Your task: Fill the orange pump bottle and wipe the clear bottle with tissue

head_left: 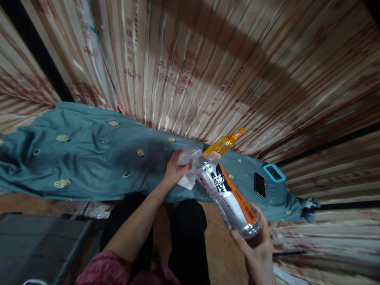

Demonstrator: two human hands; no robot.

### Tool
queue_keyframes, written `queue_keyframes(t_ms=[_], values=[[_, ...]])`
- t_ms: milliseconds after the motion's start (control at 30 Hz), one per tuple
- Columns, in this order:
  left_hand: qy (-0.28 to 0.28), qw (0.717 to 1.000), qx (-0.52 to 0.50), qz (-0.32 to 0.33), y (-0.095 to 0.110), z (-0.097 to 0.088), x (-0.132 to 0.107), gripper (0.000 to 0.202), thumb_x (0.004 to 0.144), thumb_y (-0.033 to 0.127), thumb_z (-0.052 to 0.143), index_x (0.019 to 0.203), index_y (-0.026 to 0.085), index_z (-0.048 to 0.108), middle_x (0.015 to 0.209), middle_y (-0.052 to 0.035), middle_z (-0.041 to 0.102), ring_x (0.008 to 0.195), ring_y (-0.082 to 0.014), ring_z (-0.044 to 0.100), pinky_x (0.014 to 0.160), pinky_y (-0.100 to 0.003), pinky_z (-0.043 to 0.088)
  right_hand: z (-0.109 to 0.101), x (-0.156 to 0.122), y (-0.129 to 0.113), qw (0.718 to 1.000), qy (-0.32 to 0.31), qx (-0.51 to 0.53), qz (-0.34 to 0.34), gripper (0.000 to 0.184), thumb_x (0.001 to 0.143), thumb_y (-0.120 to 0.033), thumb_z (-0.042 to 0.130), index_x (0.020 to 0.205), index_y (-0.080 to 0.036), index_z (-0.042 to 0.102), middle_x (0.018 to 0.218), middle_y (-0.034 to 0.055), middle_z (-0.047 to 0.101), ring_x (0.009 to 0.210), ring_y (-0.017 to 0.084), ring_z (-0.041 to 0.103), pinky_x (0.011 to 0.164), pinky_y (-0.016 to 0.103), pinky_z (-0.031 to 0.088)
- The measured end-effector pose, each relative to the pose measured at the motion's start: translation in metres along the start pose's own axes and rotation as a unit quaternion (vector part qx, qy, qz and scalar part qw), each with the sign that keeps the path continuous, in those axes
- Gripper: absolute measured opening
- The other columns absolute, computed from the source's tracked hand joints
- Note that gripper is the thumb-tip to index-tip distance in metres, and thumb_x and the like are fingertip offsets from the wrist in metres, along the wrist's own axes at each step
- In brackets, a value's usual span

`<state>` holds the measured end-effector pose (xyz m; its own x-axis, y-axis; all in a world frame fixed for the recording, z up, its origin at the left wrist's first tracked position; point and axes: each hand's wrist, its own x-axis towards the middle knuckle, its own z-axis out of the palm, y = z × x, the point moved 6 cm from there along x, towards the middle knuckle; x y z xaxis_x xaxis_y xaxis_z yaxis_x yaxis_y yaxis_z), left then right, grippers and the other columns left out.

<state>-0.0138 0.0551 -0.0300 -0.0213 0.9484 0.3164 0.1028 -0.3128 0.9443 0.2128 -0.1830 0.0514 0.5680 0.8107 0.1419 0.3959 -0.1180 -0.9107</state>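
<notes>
Where its silver-and-orange label (234,204) stops, the bottle (228,194) is clear.

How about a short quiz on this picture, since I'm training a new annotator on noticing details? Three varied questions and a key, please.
1. Open question: which hand grips the lower-right end of the silver-and-orange-labelled plastic bottle?
2. True or false: the black smartphone lies on the teal patterned cloth.
3. Multiple choice: what colour is the frame of the digital clock? A) red; B) light blue; C) white.

Key:
1. The right hand.
2. True.
3. B.
</notes>
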Motion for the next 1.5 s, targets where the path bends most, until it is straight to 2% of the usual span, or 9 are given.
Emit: queue_keyframes(t_ms=[167,233,400,567,767,1233,1367,1500], values=[[-0.007,1.000,-0.001,-0.003,0.000,0.000,0.000,0.058,0.074,0.047,0.081,0.120,0.017,0.062,0.119,-0.0122,0.072,0.111,-0.0305,0.071,0.100,-0.045,0.057,-0.001,0.001,0.002,1.000,-0.003,0.001,0.009,0.098,0.060,-0.053,0.091,0.143,-0.022,0.049,0.143,0.0141,0.059,0.127,0.035,0.061,0.106,0.047,0.049],[-0.008,1.000,-0.002,-0.003,0.001,0.000,0.000,0.058,0.074,0.047,0.081,0.120,0.017,0.062,0.119,-0.0120,0.072,0.113,-0.0310,0.070,0.101,-0.046,0.056,0.001,-0.001,-0.003,1.000,-0.001,0.000,0.013,0.096,0.063,-0.054,0.090,0.144,-0.023,0.048,0.143,0.0139,0.059,0.127,0.035,0.060,0.108,0.048,0.048],[-0.011,1.000,-0.007,-0.004,0.000,0.000,0.000,0.058,0.074,0.047,0.081,0.121,0.018,0.062,0.121,-0.0122,0.072,0.113,-0.0311,0.070,0.101,-0.046,0.056,0.005,-0.004,-0.013,1.000,0.010,0.001,0.023,0.099,0.063,-0.059,0.088,0.145,-0.022,0.047,0.147,0.0151,0.054,0.135,0.037,0.053,0.118,0.054,0.038],[-0.009,1.000,-0.003,-0.007,-0.001,0.001,0.000,0.060,0.073,0.048,0.080,0.121,0.018,0.062,0.121,-0.0127,0.072,0.112,-0.0311,0.070,0.100,-0.046,0.056,0.005,-0.004,-0.015,1.000,0.005,0.000,0.022,0.097,0.062,-0.055,0.090,0.143,-0.023,0.048,0.144,0.0137,0.058,0.127,0.034,0.059,0.108,0.046,0.047],[-0.005,1.000,-0.003,-0.005,0.000,0.001,0.000,0.058,0.072,0.046,0.082,0.120,0.019,0.062,0.120,-0.0115,0.072,0.113,-0.0305,0.070,0.101,-0.046,0.056,0.004,-0.004,-0.016,1.000,0.009,-0.010,0.010,0.095,0.064,-0.055,0.089,0.144,-0.023,0.050,0.142,0.0128,0.061,0.124,0.033,0.062,0.104,0.044,0.050],[-0.003,1.000,-0.008,-0.004,0.000,0.001,0.000,0.056,0.072,0.043,0.082,0.119,0.018,0.062,0.117,-0.0112,0.072,0.111,-0.0308,0.070,0.101,-0.046,0.056,0.003,-0.002,-0.015,1.000,0.014,0.001,-0.002,0.094,0.061,-0.052,0.091,0.141,-0.022,0.051,0.141,0.0130,0.061,0.124,0.033,0.061,0.103,0.043,0.049],[-0.001,1.000,-0.008,-0.001,0.000,0.001,0.000,0.057,0.072,0.045,0.082,0.119,0.018,0.062,0.118,-0.0113,0.072,0.111,-0.0304,0.071,0.100,-0.045,0.057,0.005,-0.004,-0.017,1.000,0.013,0.005,0.020,0.097,0.062,-0.054,0.090,0.143,-0.022,0.049,0.142,0.0135,0.058,0.126,0.034,0.059,0.107,0.045,0.046],[-0.006,1.000,-0.010,-0.006,-0.001,0.001,0.000,0.058,0.073,0.045,0.082,0.120,0.018,0.062,0.121,-0.0125,0.072,0.112,-0.0308,0.070,0.101,-0.046,0.056,0.003,-0.003,-0.012,1.000,0.009,-0.010,0.011,0.097,0.063,-0.056,0.089,0.144,-0.022,0.048,0.144,0.0142,0.057,0.129,0.035,0.058,0.109,0.047,0.045]])
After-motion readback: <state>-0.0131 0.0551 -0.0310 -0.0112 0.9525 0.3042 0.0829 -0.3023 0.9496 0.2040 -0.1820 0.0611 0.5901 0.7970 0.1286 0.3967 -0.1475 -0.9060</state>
